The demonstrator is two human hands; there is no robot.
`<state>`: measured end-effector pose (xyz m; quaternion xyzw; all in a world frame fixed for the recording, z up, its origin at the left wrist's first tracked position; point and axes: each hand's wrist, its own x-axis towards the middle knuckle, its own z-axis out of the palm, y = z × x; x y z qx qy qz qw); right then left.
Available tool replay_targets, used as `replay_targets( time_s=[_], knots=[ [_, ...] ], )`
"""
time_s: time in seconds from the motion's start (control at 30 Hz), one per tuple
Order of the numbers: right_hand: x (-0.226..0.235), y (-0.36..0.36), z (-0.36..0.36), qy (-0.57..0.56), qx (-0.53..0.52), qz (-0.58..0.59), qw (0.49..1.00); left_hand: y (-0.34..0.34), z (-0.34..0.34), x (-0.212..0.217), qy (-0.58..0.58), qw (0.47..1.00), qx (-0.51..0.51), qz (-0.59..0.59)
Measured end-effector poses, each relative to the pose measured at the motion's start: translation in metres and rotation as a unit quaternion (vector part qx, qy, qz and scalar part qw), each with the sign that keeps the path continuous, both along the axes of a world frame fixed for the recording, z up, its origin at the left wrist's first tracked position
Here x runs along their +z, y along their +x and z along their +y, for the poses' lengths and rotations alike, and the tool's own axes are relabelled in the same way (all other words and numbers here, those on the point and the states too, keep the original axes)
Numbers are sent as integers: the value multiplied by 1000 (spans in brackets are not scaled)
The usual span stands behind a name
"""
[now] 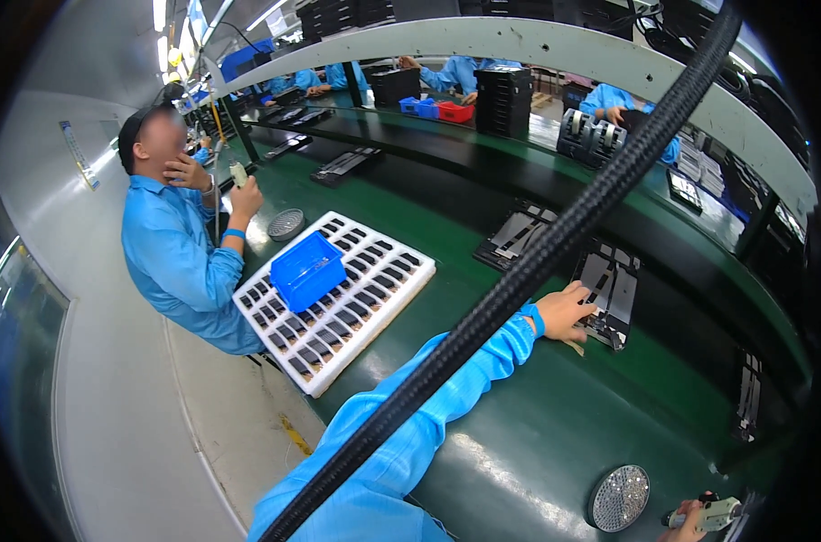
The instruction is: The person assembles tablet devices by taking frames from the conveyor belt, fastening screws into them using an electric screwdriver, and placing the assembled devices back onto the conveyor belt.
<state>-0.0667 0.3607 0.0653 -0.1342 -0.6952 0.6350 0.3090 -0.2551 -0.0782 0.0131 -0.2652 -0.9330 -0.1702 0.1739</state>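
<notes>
My left hand reaches far across the bench in a blue sleeve, fingers spread at the left edge of a flat tablet-like device with a black frame and grey panels. Its fingertips appear to touch that edge. Low at the right, my right hand is wrapped round a pale electric screwdriver, partly cut off by the picture's rim. Beside it lies a round dish with many small shiny bits or holes. A second similar device rests just beyond my left hand.
A white foam tray of small black parts carries a blue bin. A co-worker at the left holds another screwdriver. A thick black braided cable crosses the view. Another device lies on the black strip at right.
</notes>
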Motion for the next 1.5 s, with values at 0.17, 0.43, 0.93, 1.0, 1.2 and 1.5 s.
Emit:
replay_targets(
  time_s=[0.17,0.43,0.93,1.0,1.2,1.5],
  knots=[
    [-32,-3,51,23,53,77,995,-26,7,-3,-97,994,-15,55],
    [-35,1,12,-56,142,78,985,-20,6,18,-121,981,122,89],
    [-3,17,3,-88,116,105,984,167,76,64,-156,954,129,220],
    [-9,12,7,-55,124,72,988,213,83,57,-158,960,116,198],
    [-8,9,-3,-56,173,115,977,265,105,33,-170,979,106,36],
    [-6,15,-8,-44,169,99,980,252,118,52,-3,978,-208,-20]
  ],
)
